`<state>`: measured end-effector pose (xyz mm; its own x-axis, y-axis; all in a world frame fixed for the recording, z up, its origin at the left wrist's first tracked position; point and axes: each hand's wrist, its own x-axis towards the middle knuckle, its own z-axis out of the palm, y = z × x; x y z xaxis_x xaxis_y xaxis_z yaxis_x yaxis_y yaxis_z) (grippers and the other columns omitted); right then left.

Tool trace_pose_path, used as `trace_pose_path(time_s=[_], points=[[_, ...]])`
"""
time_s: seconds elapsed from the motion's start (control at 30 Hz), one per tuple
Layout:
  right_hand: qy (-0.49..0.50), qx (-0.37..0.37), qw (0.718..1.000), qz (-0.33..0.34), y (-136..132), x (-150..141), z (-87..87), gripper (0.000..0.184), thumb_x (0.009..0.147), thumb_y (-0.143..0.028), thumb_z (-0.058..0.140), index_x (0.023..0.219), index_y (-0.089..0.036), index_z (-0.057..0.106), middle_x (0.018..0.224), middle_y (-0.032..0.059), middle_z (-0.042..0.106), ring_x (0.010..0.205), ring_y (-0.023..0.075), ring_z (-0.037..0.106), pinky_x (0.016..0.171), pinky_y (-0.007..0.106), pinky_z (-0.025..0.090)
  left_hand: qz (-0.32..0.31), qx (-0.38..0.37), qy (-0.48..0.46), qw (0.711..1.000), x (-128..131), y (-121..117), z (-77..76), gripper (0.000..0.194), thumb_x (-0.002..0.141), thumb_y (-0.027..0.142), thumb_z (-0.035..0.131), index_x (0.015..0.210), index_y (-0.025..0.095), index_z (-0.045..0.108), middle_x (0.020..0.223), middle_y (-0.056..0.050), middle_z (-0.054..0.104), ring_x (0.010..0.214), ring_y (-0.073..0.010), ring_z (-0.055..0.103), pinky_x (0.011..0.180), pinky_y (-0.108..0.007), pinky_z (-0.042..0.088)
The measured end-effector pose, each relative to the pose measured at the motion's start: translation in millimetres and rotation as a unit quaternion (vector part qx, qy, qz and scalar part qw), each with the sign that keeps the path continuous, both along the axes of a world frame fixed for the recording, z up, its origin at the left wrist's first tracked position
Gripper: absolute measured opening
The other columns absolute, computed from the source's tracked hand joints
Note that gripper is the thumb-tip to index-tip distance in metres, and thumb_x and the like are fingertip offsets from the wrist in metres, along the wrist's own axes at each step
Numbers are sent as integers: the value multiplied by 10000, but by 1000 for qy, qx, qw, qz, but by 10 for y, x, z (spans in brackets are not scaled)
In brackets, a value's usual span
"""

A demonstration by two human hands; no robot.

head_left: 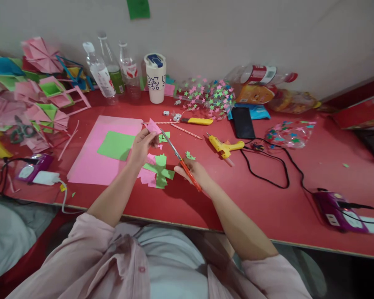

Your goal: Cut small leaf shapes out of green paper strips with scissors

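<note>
Pinched in my left hand [143,143] is a small piece of pink paper [154,126], raised above the table. My right hand [195,170] is wrapped round orange-handled scissors [188,170], whose blades point up and left to the edge of that piece. Whether the blades touch the paper I cannot tell. Beneath and between my hands lie green paper scraps [162,176] and pink paper scraps [148,176]. A few small green cut-outs [190,155] lie just beyond my right hand. Left of my hands, a green paper sheet [116,145] rests on a larger pink sheet [90,166].
A yellow glue gun [226,146], a phone [243,122] and a yellow cutter knife [199,121] lie to the right and behind. Bottles [101,77] and a white cup [156,83] stand by the wall. Paper crafts [50,91] crowd the left. A black cable [283,182] crosses the right side.
</note>
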<state>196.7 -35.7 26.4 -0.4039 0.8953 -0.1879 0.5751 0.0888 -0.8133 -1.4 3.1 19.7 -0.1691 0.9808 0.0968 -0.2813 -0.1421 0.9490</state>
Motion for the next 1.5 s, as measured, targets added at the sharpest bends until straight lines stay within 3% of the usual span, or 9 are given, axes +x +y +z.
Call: trace_pose_path(time_s=[0.3,0.63,1.1,1.5], points=[[12,-23,1000,10,3,-5,12,478,695,-659,548,637,-207,406,540,-52,370,497,112,430,485,249,335,-16,33,81,996,26,-32,9,110,797,200,508,705,168,558,536,42,553,471,-40,503,488,-182,388],[73,-96,993,-12,-37,-31,53,469,734,-650,524,632,-203,426,437,-77,355,356,82,382,379,222,319,-2,26,115,993,19,-41,28,128,798,210,515,682,166,548,521,42,545,463,-37,497,489,-181,400],[117,-158,979,-44,-36,-64,-23,448,755,-620,527,628,-199,443,372,-93,347,267,55,315,290,203,284,-6,22,108,994,25,-53,45,122,795,183,507,682,160,547,510,41,559,446,-32,493,468,-174,394],[106,-155,981,-50,-21,-63,-42,442,733,-612,552,614,-202,439,372,-90,356,260,63,334,292,211,292,-2,4,105,994,20,-42,27,128,795,214,522,683,162,554,514,39,547,453,-31,487,474,-172,394]])
